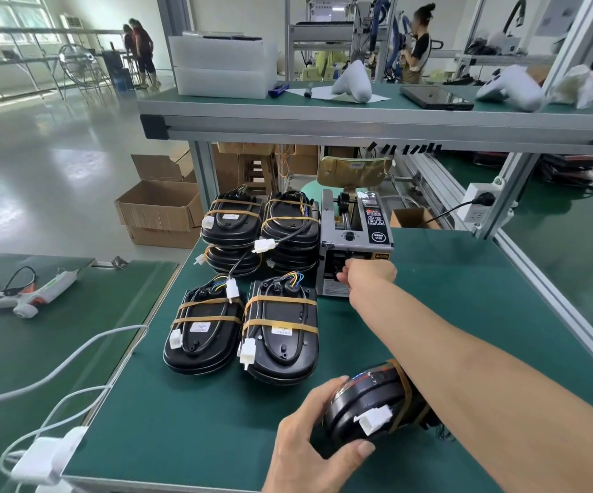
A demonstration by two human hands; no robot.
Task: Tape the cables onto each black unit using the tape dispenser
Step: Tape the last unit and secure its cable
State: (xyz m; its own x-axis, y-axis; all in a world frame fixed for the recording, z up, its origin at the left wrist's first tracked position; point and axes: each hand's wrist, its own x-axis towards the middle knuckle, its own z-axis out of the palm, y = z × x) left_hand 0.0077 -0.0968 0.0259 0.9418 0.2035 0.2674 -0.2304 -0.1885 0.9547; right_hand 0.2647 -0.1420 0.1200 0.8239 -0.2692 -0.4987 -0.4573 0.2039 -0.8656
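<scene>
The left hand point(309, 435) grips a black unit point(366, 403) near the front edge of the green table point(188, 421), fingers over its near end and thumb curled along the lower side. The unit lies partly under the right forearm; a white connector point(373, 419) sticks out of its side just above the thumb, and a band of tan tape point(403, 382) crosses its far end.

The right hand point(368, 274) reaches well away from that unit to the tape dispenser point(355, 243), which stands farther back on the table. Its fingers are curled at the dispenser's front slot, touching it; what they pinch, if anything, is hidden by the hand itself, so I cannot tell whether it holds tape.

Left of the dispenser and between the two hands lie more units. Two point(202, 332) point(280, 336) rest side by side, each wrapped with two tan strips over its cables, white plugs hanging at their near left sides. Behind them, just beside the dispenser, two short stacks point(232, 225) point(289, 225) of taped units stand touching each other.

On a second table to the left lies a glue gun point(28, 295). White cables point(74, 361) run over the gap to a white adapter point(47, 457) at the near corner. A shelf point(359, 119) overhead carries foam boxes point(222, 67) and white shells point(353, 81).
</scene>
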